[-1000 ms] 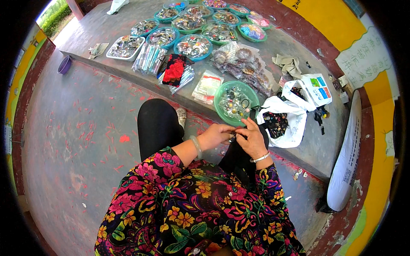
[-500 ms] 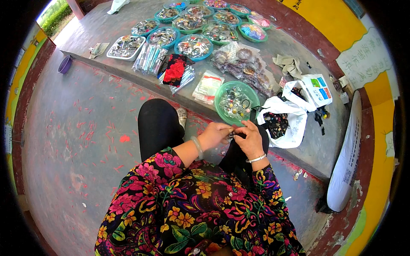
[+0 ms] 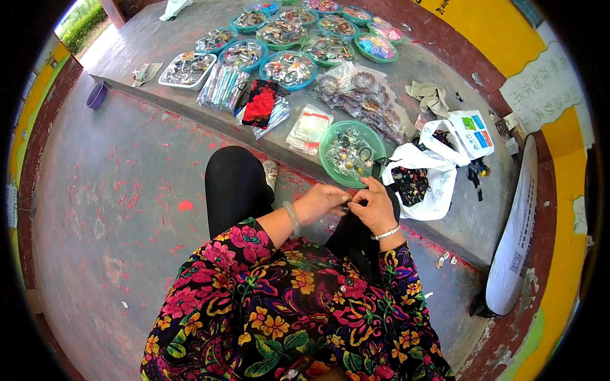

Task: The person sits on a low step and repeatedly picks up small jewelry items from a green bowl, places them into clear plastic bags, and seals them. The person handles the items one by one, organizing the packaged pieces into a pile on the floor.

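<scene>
Over my right knee my two hands meet at the fingertips. My left hand (image 3: 322,202) is closed in a pinch, and my right hand (image 3: 373,208) bends its thumb and forefinger in against it. Between them is a small dark item (image 3: 347,205), mostly covered by the fingers and too small to name. Just beyond them stands a green plastic basin (image 3: 326,166) of small clear packets with dark bands and coloured bits. To its right, a white bag (image 3: 437,202) gapes around many small dark pieces. A stack of flat clear bags (image 3: 309,129) with red strips lies left of the basin.
The raised concrete ledge (image 3: 171,98) carries several basins (image 3: 289,70) of packed trinkets, a white tray (image 3: 187,70) and a pile of clear packs (image 3: 365,95). A red and black cloth pouch (image 3: 260,105) lies among them. A purple basin (image 3: 96,95) sits on the floor at far left.
My right hand has shifted slightly, its wrist a little further right. The fingertips have drawn closer together, and less of the small dark item shows between them.
</scene>
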`<action>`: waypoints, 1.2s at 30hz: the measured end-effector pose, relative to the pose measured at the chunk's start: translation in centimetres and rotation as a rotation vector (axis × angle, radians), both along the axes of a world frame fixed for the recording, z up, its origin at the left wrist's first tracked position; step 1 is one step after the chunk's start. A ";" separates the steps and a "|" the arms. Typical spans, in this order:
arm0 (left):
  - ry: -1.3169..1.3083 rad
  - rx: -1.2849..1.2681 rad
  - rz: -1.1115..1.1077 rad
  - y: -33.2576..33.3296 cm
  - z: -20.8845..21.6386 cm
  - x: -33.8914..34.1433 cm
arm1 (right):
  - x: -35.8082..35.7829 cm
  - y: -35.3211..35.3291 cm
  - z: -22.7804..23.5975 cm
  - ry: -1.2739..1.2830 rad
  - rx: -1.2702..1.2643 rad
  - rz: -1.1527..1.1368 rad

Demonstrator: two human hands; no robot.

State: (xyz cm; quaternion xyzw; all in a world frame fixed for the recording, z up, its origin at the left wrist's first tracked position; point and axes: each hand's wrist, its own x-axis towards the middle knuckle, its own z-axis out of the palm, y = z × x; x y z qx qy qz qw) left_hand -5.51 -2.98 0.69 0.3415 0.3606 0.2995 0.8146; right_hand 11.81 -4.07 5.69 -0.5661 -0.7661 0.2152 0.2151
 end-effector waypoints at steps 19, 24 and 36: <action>-0.094 0.008 0.091 0.1 0.8 -0.3 | -0.2 0.4 -1.2 0.505 -0.296 -0.186; -0.053 0.052 0.055 0.1 0.7 -0.1 | 0.1 0.3 -1.4 0.413 -0.216 -0.128; -0.013 0.042 0.034 0.2 0.4 -0.2 | 0.0 0.2 -0.6 0.070 0.026 -0.021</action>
